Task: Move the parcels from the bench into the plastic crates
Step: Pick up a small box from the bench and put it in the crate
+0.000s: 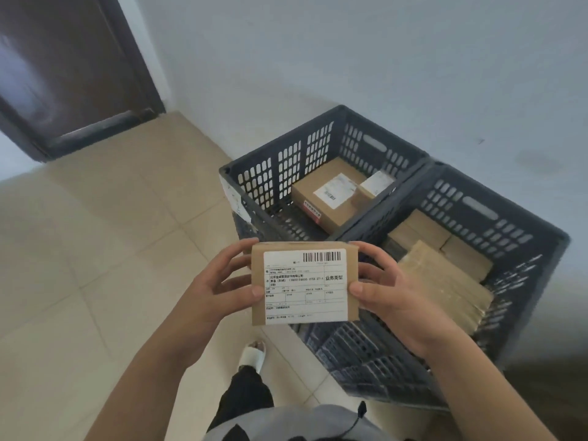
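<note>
A small brown cardboard parcel [304,283] with a white shipping label faces me, held up in front of two dark grey plastic crates. My left hand [219,286] grips its left edge and my right hand [386,291] grips its right edge, thumbs on the front. The far crate [254,183] holds a labelled brown box [331,195] with a smaller one beside it. The near crate [515,224] holds several brown parcels [445,275]. The bench is out of view.
The crates stand side by side against a pale wall on a beige tiled floor [111,249]. A dark wooden door [63,68] is at the upper left. My leg and a white slipper [253,354] stand just left of the near crate.
</note>
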Demonstrator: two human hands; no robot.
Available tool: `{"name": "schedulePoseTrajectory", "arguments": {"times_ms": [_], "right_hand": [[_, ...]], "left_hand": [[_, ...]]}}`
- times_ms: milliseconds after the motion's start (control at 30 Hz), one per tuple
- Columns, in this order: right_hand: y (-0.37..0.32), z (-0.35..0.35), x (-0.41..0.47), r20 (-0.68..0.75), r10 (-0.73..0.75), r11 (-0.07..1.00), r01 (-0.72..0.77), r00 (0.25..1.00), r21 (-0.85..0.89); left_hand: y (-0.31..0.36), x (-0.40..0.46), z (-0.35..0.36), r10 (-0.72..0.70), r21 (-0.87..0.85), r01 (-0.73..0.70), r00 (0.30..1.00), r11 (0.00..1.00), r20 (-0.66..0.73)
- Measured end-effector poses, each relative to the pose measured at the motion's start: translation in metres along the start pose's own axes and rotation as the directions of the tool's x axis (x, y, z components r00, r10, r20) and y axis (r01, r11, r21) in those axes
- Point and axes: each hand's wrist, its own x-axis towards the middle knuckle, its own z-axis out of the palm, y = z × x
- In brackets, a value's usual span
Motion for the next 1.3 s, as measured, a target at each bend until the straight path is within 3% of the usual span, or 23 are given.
{"name": "schedulePoseTrajectory", "arguments": {"times_ms": [167, 300, 467, 600, 733, 967, 1033, 1167, 1233, 1300], "right_hand": [[-0.029, 0.026, 0.035, -0.139, 0.032, 0.999, -0.033, 0.99, -0.002], [-0.043, 0.035, 0.049, -0.237, 0.046, 0.998, -0.057, 0.97, -0.037], [-0.051, 0.027, 0.034, -0.359, 0.097, 0.986, -0.139, 0.928, -0.093], [-0.053, 0.014, 0.018, -0.476, 0.119, 0.975, -0.194, 0.871, -0.112], [-0.045, -0.008, 0.011, -0.528, 0.083, 0.987, -0.142, 0.845, -0.072], [-0.01, -0.039, 0.014, -0.567, 0.046, 0.999, -0.031, 0.822, 0.036], [0.001, -0.045, 0.016, -0.61, 0.055, 0.996, -0.004, 0.79, 0.084], [0.019, -0.055, 0.019, -0.711, 0.147, 0.972, 0.034, 0.688, 0.234], [0.029, -0.057, 0.023, -0.747, 0.249, 0.941, 0.029, 0.616, 0.338], [0.039, -0.056, 0.03, -0.762, 0.334, 0.919, -0.01, 0.555, 0.395]], "left_hand": [[0.032, 0.083, -0.049, -0.023, 0.071, 0.007, 0.973, 0.997, 0.228], [0.055, 0.143, -0.067, -0.048, 0.155, -0.022, 0.902, 0.988, 0.43], [0.076, 0.203, -0.041, -0.138, 0.26, -0.051, 0.74, 0.964, 0.658], [0.092, 0.232, -0.001, -0.153, 0.313, -0.163, 0.611, 0.936, 0.776], [0.099, 0.251, 0.036, -0.166, 0.326, -0.211, 0.545, 0.921, 0.822], [0.095, 0.265, 0.086, -0.239, 0.398, -0.214, 0.525, 0.892, 0.817], [0.089, 0.271, 0.099, -0.235, 0.409, -0.186, 0.583, 0.893, 0.778], [0.067, 0.285, 0.123, -0.221, 0.523, -0.142, 0.791, 0.84, 0.57], [0.051, 0.299, 0.132, -0.299, 0.599, -0.07, 0.817, 0.798, 0.493], [0.035, 0.309, 0.141, -0.391, 0.64, 0.003, 0.793, 0.768, 0.467]]}}
